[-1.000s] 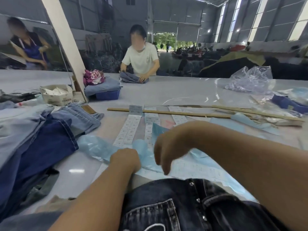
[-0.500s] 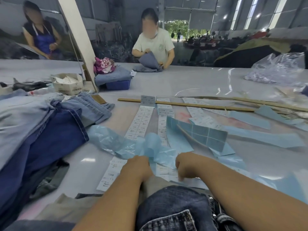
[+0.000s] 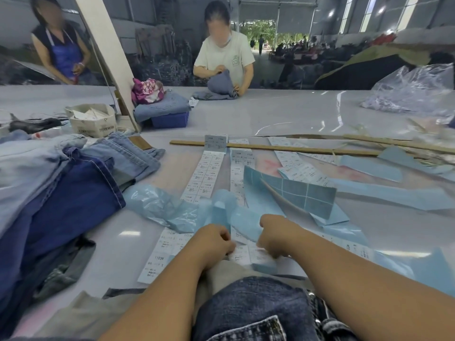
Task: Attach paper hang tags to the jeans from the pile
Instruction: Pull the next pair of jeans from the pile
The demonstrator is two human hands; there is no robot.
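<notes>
Dark jeans [image 3: 253, 308] lie at the table's near edge, right under my forearms. Just beyond them a white strip of printed labels [image 3: 160, 257] rests on the table, partly under crumpled light-blue backing paper [image 3: 187, 212]. My left hand [image 3: 214, 242] and my right hand [image 3: 275, 235] sit close together on this strip, fingers curled, and both pinch its near end. What lies between my fingertips is hidden. The pile of jeans [image 3: 61, 193], dark and light blue, fills the left side.
More label strips [image 3: 206, 173] and blue backing sheets [image 3: 290, 193] are spread past my hands, crossed by a wooden stick [image 3: 295, 148]. A small box of tags [image 3: 91, 119] stands at the back left. Across the table a person [image 3: 224, 60] folds jeans. Clear plastic bags [image 3: 413, 92] lie far right.
My right hand came down from above the blue paper to the label strip beside my left hand. Both hands now sit closer to the dark jeans.
</notes>
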